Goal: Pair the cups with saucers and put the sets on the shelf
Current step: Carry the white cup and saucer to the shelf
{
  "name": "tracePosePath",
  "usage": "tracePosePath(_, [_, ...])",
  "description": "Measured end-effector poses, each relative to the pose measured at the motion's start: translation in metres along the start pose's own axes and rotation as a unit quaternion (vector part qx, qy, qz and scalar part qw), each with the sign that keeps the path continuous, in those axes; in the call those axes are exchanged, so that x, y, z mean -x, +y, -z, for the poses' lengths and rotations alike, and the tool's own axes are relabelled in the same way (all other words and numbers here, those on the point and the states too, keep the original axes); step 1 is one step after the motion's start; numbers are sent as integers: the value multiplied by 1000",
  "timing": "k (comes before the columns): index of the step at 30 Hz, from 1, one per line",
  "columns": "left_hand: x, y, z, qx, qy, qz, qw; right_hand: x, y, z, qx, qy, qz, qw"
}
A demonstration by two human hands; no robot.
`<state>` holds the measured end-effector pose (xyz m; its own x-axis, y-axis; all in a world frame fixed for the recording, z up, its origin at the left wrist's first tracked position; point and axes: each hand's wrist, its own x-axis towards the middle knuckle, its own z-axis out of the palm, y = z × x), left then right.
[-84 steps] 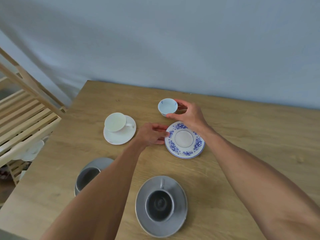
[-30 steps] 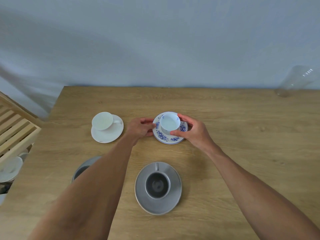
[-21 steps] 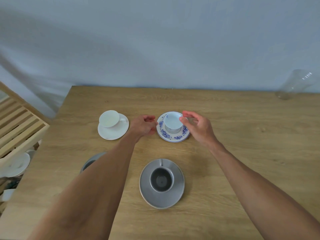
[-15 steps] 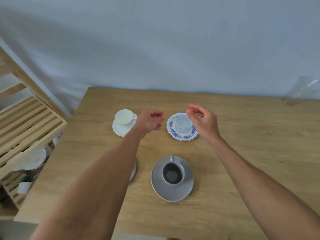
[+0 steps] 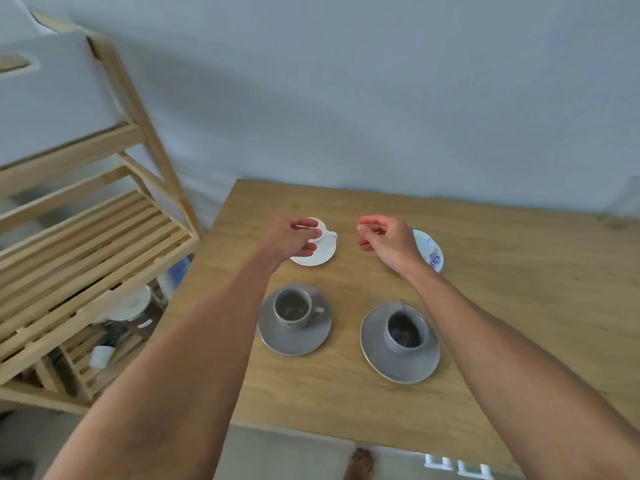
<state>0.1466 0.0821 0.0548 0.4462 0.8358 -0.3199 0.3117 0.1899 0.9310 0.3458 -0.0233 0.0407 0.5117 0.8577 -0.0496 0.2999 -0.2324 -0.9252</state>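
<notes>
Wooden desk [image 5: 519, 306] carried four cup-and-saucer sets, two at the back and two nearer the person. The left hand [image 5: 291, 242] hovered over the white cup [image 5: 323, 233], which stood on its white saucer [image 5: 317, 258] at the back left; its fingers were curled and partly spread, and whether they touched the cup could not be told. The right hand [image 5: 388, 242] hung above the desk between the two back sets, its grip loose and empty, fingertips drawn together. Behind it, the blue-flowered saucer [image 5: 431, 252] showed only at its right edge; the cup on it was hidden by the hand. Nearer, a grey cup [image 5: 292, 308] sat upright on a grey saucer [image 5: 294, 337] at the left, handle pointing right. Beside it, a second grey cup [image 5: 403, 330] sat on a second grey saucer [image 5: 384, 355], handle pointing away. A slatted wooden shelf [image 5: 86, 244] stood to the left of the desk, just beside its corner, with its middle level bare and white crockery [image 5: 131, 303] blurred on a lower level.
</notes>
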Motion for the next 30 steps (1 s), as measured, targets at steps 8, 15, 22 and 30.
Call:
tracePosePath(8, [-24,-36,50,30,75,55,995,-44,40,-39,-19,-51,-129,990])
tracePosePath(15, [-68,-72,63,16,94,122,988,-79,62,-56,-88,-110,-234,962])
tracePosePath(22, [-99,-80,54,33,39,153,987,-95,61,-68,-132,-138,-255,948])
tracePosePath(30, [-102,-86,61,55,39,157,985,-99,54,-73,-120,-139,-247,951])
